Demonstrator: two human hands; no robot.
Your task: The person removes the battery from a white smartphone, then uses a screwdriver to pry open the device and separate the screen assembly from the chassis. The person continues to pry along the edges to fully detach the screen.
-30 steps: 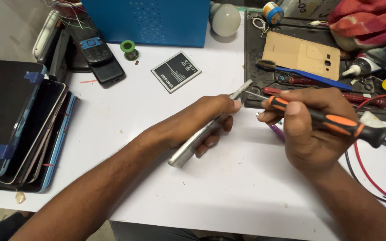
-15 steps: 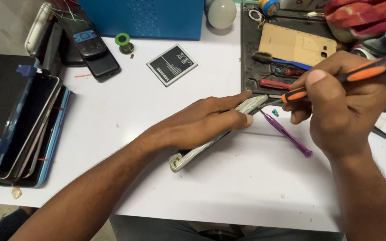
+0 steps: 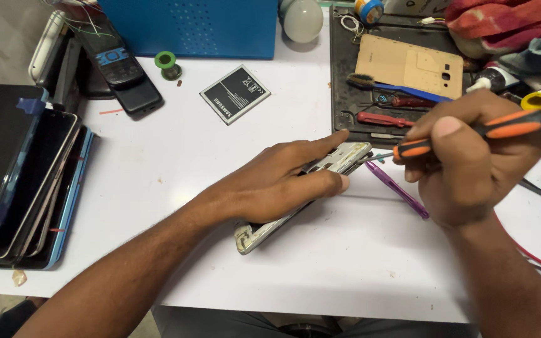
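The left hand (image 3: 283, 181) presses flat on an opened phone (image 3: 339, 159) lying on the white table (image 3: 176, 156). The right hand (image 3: 471, 156) grips an orange-and-black screwdriver (image 3: 471, 133), tip at the phone's top edge. A purple tool (image 3: 396, 188) lies just beside.

Left forearm reaching in from the lower left across the tabletop's near edge, left hand (image 3: 283, 181) palm down, fingers stretched flat and pressing, index pointing toward the far right. Right forearm rising from the lower right corner, right hand (image 3: 471, 163) curled in a tight grip, thumb on top.
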